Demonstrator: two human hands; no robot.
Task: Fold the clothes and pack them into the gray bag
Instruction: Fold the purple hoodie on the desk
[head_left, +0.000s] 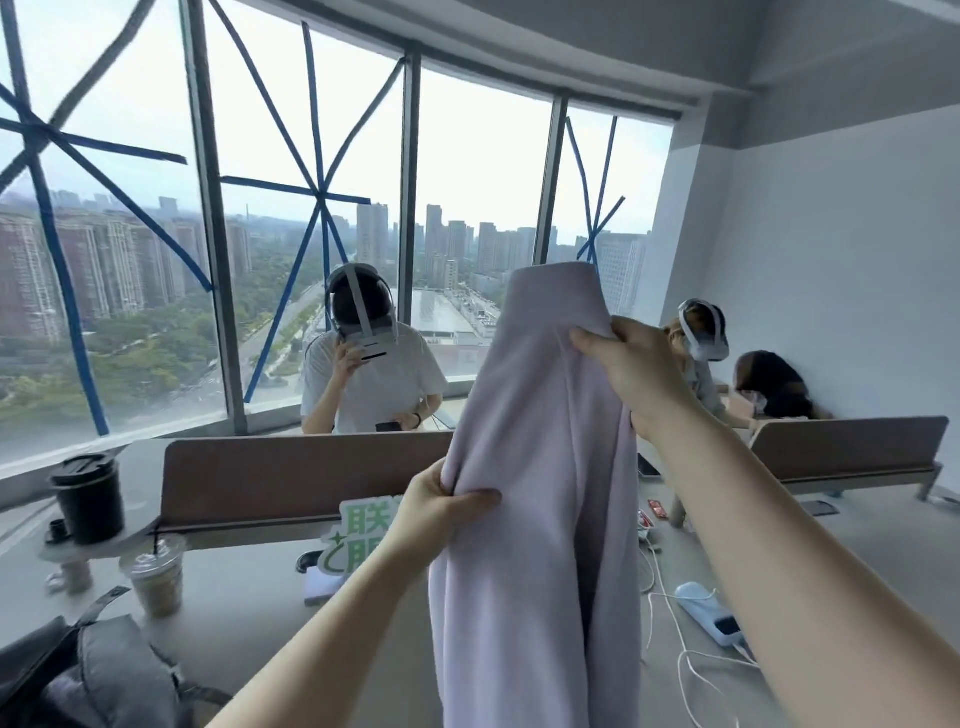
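Observation:
A pale lilac garment (540, 467) hangs in the air above the table, running from window height down past the bottom of the view. My right hand (634, 364) grips it near its top edge, held high. My left hand (441, 514) pinches a fold on its left side, lower down. The gray bag (93, 680) lies at the bottom left corner of the table, with a black strap across it; I cannot see into it.
A black lidded cup (89, 496) and an iced coffee cup (156, 577) stand at left. A green and white sign (358, 540) sits by the brown desk divider (291, 480). A power strip (709, 613) with white cables lies at right. Three people sit behind the dividers.

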